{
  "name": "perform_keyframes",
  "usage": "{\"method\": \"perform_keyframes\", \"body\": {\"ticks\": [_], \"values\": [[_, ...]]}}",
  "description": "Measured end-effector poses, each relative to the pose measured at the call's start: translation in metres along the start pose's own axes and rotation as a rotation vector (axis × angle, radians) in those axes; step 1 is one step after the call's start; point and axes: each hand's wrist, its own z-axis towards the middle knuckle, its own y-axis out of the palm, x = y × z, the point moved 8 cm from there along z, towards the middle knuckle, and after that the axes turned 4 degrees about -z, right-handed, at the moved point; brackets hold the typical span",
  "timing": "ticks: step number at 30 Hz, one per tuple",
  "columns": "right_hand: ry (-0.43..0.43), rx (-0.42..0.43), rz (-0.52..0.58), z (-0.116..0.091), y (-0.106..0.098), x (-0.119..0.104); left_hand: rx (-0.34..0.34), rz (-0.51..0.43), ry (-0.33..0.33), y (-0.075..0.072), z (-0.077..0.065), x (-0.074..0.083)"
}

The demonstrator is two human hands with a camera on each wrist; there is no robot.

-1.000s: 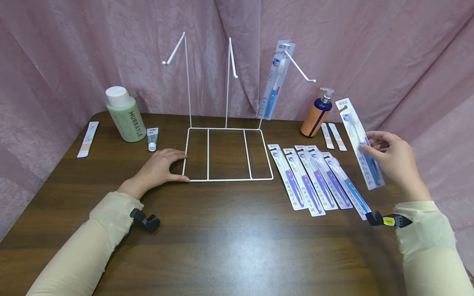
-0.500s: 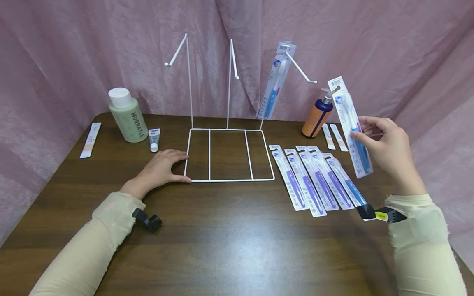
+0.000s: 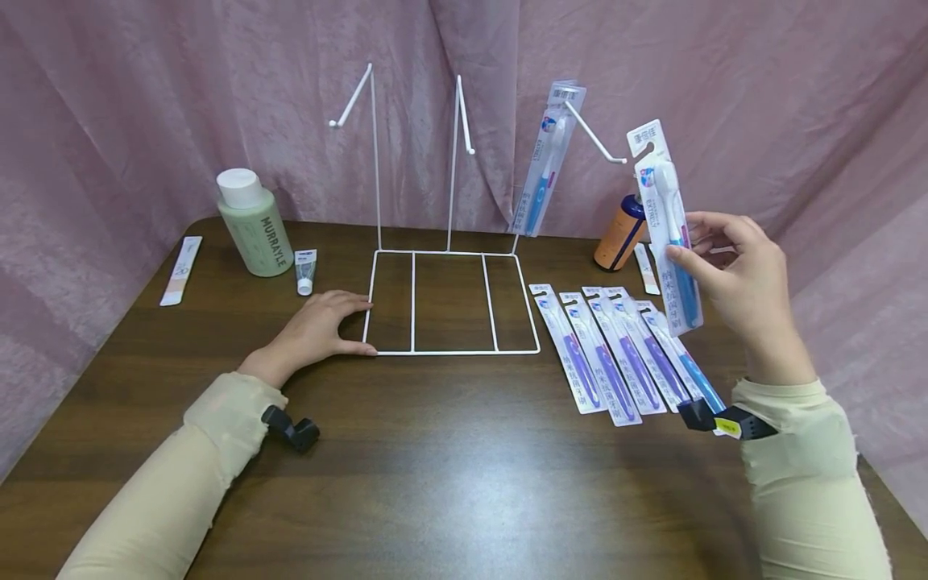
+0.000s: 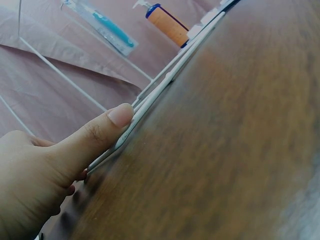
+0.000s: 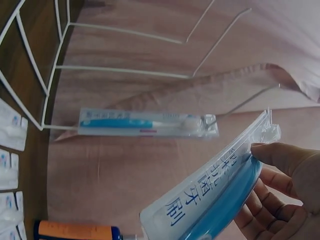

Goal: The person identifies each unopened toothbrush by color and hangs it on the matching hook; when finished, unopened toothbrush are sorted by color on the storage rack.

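In the head view my right hand (image 3: 747,282) pinches a packaged toothbrush (image 3: 667,229) between thumb and fingers, upright and slightly tilted. Its hook slot is just right of the tip of the right hook (image 3: 594,133) of a white wire display rack (image 3: 449,353). Another packaged toothbrush (image 3: 547,161) hangs on that hook. My left hand (image 3: 308,330) rests at the rack's front left corner, thumb and fingers spread apart. In the left wrist view the thumb (image 4: 95,132) lies against the base wire. The right wrist view shows the held pack (image 5: 210,185) with its blue handle.
Several packaged toothbrushes (image 3: 573,350) lie fanned right of the base. Behind the held pack stands an orange pump bottle (image 3: 619,234), partly hidden. A green bottle (image 3: 254,229), a small tube (image 3: 305,271) and a flat sachet (image 3: 181,271) are at the left. A pink curtain (image 3: 290,97) hangs behind.
My right hand has carried the packaged toothbrush up and to the left, from beyond the orange bottle to near the right hook. The left hand stays at the rack's corner.
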Motion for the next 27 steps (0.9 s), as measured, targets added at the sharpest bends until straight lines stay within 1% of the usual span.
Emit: {"method": "perform_keyframes", "body": {"ticks": [2,8,12,17,21,27], "values": [[-0.003,0.005,0.020,-0.002,0.002,-0.004,0.000,0.002,0.002,0.000,0.000,0.001],[-0.032,0.018,0.023,-0.007,0.006,-0.016,0.006,0.004,0.009,-0.001,0.000,0.002],[-0.051,0.011,0.029,-0.008,0.010,-0.021,0.015,0.005,0.017,-0.001,-0.001,0.002],[-0.073,-0.004,0.043,-0.009,0.015,-0.022,0.014,0.007,0.025,-0.001,0.000,0.003],[-0.079,-0.020,0.044,-0.009,0.021,-0.021,0.011,0.009,0.019,-0.003,0.000,0.002],[-0.042,-0.031,0.031,-0.010,0.030,-0.016,0.010,0.011,0.019,-0.002,-0.001,0.002]]}}
